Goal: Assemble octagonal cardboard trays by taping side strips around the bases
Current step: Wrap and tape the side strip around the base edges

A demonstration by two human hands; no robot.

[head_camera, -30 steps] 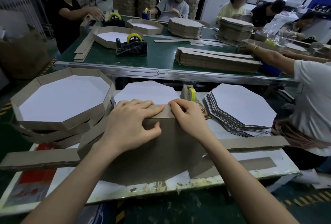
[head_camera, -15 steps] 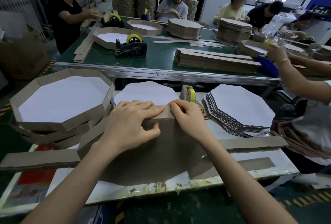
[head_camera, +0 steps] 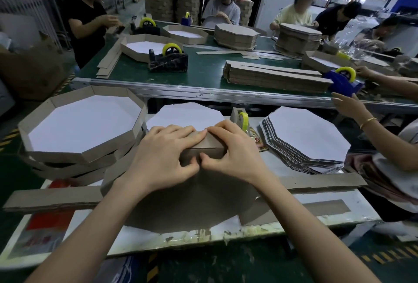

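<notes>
An octagonal cardboard base (head_camera: 194,201) stands tilted up on its near edge on the white table, brown back toward me, white face (head_camera: 185,116) away. A brown side strip (head_camera: 212,143) is folded over its top edge. My left hand (head_camera: 160,158) and my right hand (head_camera: 230,154) both press on that strip, fingers on top and thumbs meeting on the near face. The strip's loose end (head_camera: 321,183) trails to the right across the table.
A stack of finished trays (head_camera: 79,124) sits left, a pile of white octagonal bases (head_camera: 307,137) right, a small tape dispenser (head_camera: 242,121) behind my right hand. Flat strips (head_camera: 52,199) lie left. A neighbour's arm (head_camera: 371,133) reaches in from the right. Other workers sit beyond the green table (head_camera: 203,74).
My thumbs have come together on the strip's near face and my fingers have closed in on top. The neighbour's hand has moved to the blue dispenser.
</notes>
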